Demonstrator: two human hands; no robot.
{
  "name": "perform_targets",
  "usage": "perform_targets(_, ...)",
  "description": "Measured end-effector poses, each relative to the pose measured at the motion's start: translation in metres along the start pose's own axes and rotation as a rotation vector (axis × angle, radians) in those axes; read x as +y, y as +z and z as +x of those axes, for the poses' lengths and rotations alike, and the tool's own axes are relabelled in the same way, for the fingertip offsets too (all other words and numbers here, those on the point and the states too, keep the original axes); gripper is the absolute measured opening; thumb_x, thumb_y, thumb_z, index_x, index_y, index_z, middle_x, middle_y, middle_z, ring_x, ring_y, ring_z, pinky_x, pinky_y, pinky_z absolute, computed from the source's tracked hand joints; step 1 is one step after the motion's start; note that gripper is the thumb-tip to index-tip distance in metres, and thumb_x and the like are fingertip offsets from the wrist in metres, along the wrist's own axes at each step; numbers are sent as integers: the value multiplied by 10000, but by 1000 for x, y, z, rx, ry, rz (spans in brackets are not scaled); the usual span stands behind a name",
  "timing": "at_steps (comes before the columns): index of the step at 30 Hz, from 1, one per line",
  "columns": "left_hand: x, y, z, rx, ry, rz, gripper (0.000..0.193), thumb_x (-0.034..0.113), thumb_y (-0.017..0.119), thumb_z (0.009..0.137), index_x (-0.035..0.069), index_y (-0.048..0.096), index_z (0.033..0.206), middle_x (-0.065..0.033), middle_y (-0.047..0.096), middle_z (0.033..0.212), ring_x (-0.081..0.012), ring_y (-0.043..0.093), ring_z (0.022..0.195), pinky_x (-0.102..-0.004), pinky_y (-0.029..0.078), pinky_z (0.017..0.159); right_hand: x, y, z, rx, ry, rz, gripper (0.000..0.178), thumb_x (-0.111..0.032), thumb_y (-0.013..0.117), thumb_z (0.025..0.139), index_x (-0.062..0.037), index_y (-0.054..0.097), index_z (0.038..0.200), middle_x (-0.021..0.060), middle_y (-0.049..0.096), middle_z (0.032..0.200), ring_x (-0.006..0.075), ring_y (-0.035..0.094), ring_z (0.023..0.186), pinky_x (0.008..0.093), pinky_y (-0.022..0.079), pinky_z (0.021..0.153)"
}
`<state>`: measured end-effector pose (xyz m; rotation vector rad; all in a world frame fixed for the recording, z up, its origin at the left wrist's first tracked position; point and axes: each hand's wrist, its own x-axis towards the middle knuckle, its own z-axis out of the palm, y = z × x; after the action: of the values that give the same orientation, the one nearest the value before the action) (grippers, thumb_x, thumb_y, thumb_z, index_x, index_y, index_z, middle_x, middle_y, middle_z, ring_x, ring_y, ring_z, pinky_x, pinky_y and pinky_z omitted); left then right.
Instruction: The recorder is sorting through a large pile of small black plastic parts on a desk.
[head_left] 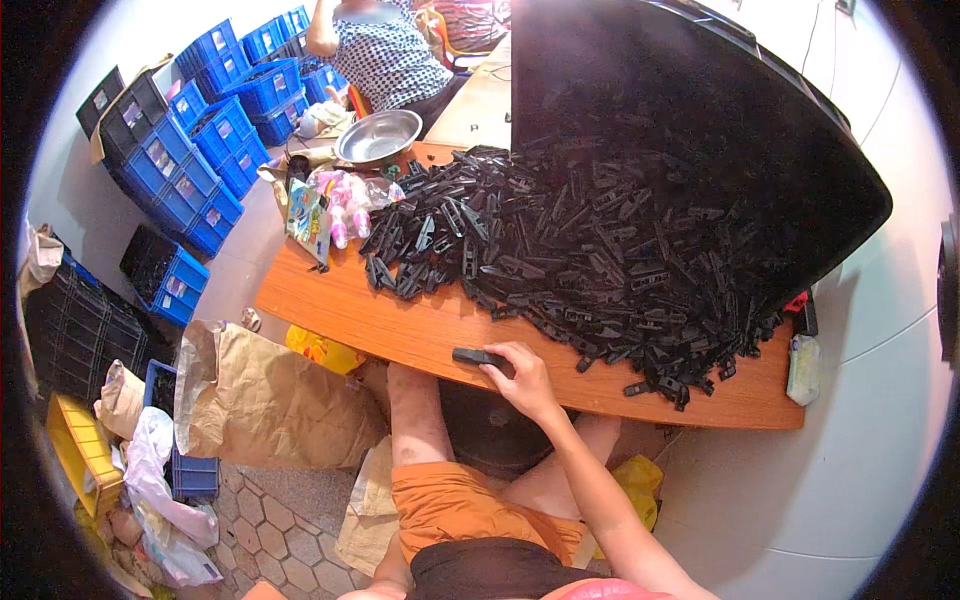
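Near the front edge of the wooden table [340, 308], my right hand [518, 376] pinches a small, long black plastic part [470, 356] between thumb and fingers. The part lies roughly level, its free end pointing left. Beyond it spreads a large heap of similar black plastic parts [590, 260], which look like clips. The heap spills out of a big black tub [840, 190] at the right. Of my left arm only a piece shows at the lower edge; the left hand is out of sight.
A metal bowl [378, 138], a pink and white doll [345, 205] and a small booklet [308, 222] sit at the table's far left. Blue crates [190, 180] stack along the left wall. Brown paper [270, 400] hangs below the table edge. Another person [390, 60] sits beyond.
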<state>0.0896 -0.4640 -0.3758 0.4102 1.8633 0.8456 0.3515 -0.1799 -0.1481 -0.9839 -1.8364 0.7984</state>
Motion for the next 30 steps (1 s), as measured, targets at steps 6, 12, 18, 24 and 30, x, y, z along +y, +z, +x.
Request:
perform_targets(6, -11, -5, -4, -11, 26, 49, 422, 368, 485, 955, -6, 646, 1067, -118, 647, 1014, -204, 575, 926, -370, 477, 791, 1, 2, 1, -23, 5, 18, 270, -101, 722, 781, -12, 641, 1022, 142, 653, 996, 319, 609, 955, 386, 491, 823)
perform_targets(12, -23, -10, -5, 3, 63, 76, 420, 367, 488, 954, -5, 646, 1069, -120, 645, 1023, -204, 574, 929, -369, 478, 789, 1, 1, -1, -4, -5, 21, 269, -106, 724, 783, -15, 643, 1023, 142, 650, 989, 319, 616, 913, 374, 504, 775)
perform_targets(18, -25, -17, -13, 31, 99, 102, 418, 367, 491, 953, -4, 645, 1071, -122, 644, 1033, -205, 573, 932, -368, 479, 786, 0, 3, 1, -5, 47, 63, 266, -92, 733, 776, -17, 653, 1018, 142, 664, 979, 304, 630, 923, 365, 498, 817)
perform_targets(24, 17, -45, 3, 66, 4, 237, 419, 349, 475, 960, -6, 598, 1147, -129, 627, 1080, -225, 578, 944, -378, 467, 812, 11, 2, -1, -8, 31, 31, 276, -103, 735, 776, -18, 656, 1026, 145, 662, 968, 300, 632, 914, 362, 499, 808)
perform_targets(30, 57, -52, 29, -2, 67, -151, 462, 355, 440, 984, 7, 518, 1277, -116, 558, 1234, -225, 522, 1097, -376, 420, 908, 2, 9, 1, 22, -37, 72, 260, -96, 720, 773, -7, 643, 1004, 154, 651, 967, 333, 616, 919, 382, 495, 801)
